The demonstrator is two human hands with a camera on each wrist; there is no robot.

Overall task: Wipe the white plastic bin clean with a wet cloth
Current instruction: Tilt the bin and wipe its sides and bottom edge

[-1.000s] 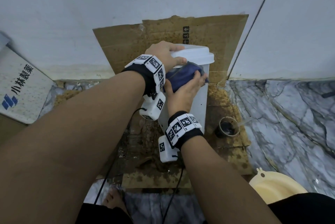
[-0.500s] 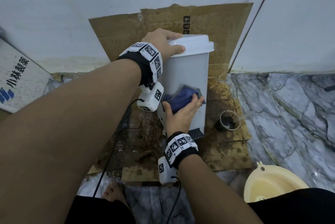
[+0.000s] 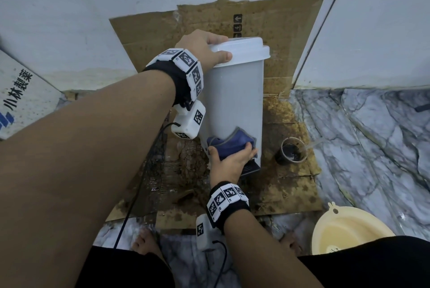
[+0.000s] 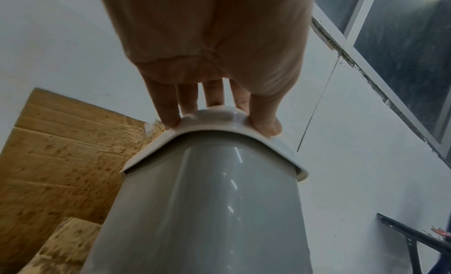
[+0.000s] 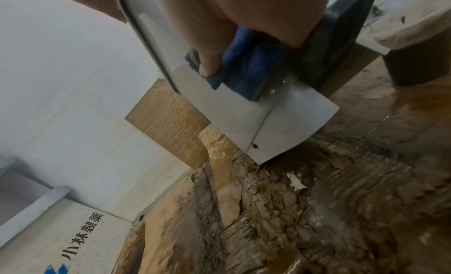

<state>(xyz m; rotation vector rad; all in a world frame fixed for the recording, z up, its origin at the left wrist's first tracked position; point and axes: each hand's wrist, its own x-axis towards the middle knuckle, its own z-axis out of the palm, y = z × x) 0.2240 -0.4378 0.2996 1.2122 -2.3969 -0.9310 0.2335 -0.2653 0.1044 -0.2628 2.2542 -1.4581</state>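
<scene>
Stained, damp cardboard (image 3: 288, 185) covers the marble floor against a pale wall, and the bin (image 3: 235, 101) stands near its middle. At the left, the left hand (image 3: 200, 49) curls over the lid's (image 3: 242, 51) near-left corner, steadying it. Lower down, the right hand (image 3: 229, 162) pinches a bunched blue cloth (image 3: 230, 143) and presses it to the bin's front face just above the pedal (image 3: 250, 169). Wiping the front looks underway; next likely calls for a fresh stroke, perhaps on another side. A dark cup (image 3: 292, 150) stands beside the bin, a yellow basin (image 3: 349, 229) off the cardboard's near right corner.
</scene>
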